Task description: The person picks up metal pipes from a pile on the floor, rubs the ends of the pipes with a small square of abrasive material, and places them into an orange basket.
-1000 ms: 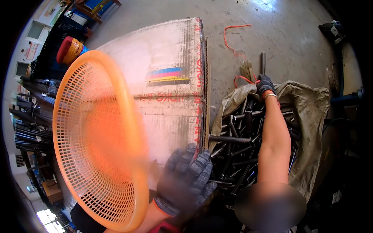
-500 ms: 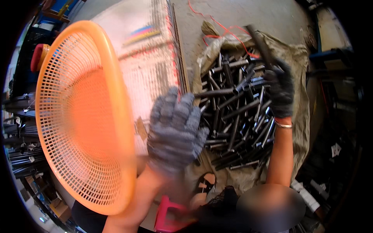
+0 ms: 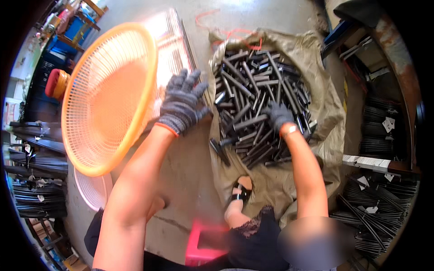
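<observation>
Numerous short black tubes (image 3: 246, 119) lie heaped on a spread olive-green sack (image 3: 327, 108) on the floor. My right hand (image 3: 279, 116), in a dark grey knit glove, rests on the heap with its fingers spread over the tubes. No tube shows lifted in it. My left hand (image 3: 183, 101), gloved the same way with an orange cuff, hovers left of the heap. Its fingers are stretched apart and hold nothing. Just beyond my left hand stands a large orange plastic basket (image 3: 149, 90), tilted so that its bare inside shows.
A pink-white basket (image 3: 92, 187) sits under the orange one. Near my legs is a pink stool (image 3: 199, 244). Racks at both sides carry bundles of thin black rods (image 3: 38, 196). Red cord (image 3: 235, 34) lies past the sack, and a pale printed flat stack (image 3: 174, 49) lies behind the basket.
My right hand has come down onto the heap, and the tube it held up no longer shows in it. My view has shifted, and the left hand now appears farther from the heap.
</observation>
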`<state>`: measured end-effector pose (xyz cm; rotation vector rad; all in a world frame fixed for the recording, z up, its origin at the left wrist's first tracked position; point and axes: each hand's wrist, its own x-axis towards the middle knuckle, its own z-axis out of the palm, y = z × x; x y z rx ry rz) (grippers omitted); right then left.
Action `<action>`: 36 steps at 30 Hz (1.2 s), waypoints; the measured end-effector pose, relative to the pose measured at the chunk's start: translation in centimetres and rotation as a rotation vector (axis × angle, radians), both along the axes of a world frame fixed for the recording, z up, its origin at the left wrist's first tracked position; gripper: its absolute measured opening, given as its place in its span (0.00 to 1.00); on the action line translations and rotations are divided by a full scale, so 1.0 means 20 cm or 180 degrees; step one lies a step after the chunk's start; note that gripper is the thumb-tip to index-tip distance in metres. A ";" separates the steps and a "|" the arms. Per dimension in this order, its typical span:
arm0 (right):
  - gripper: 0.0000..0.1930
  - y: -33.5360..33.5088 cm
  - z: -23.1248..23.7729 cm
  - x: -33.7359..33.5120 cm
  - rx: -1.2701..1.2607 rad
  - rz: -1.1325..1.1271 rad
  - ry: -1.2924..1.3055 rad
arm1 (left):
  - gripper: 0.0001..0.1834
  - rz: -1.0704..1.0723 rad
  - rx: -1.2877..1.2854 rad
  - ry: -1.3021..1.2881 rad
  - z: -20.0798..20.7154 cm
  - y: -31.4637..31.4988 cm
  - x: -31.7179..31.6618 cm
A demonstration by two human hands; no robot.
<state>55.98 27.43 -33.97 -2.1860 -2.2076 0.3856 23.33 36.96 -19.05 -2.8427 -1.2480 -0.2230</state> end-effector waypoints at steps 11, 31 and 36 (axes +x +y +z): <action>0.31 -0.38 0.44 -0.08 -0.2066 -0.0247 -0.0421 | 0.35 -0.0059 0.0300 -0.0052 -0.02 -0.06 -0.01; 0.17 -0.39 -0.11 -0.49 -0.0675 0.0418 -0.0514 | 0.33 -0.0055 0.0367 -0.0114 -0.03 -0.04 0.02; 0.23 -0.06 0.24 -0.48 -0.0886 0.0468 -0.0380 | 0.32 -0.0027 0.0396 -0.0132 -0.03 -0.04 0.01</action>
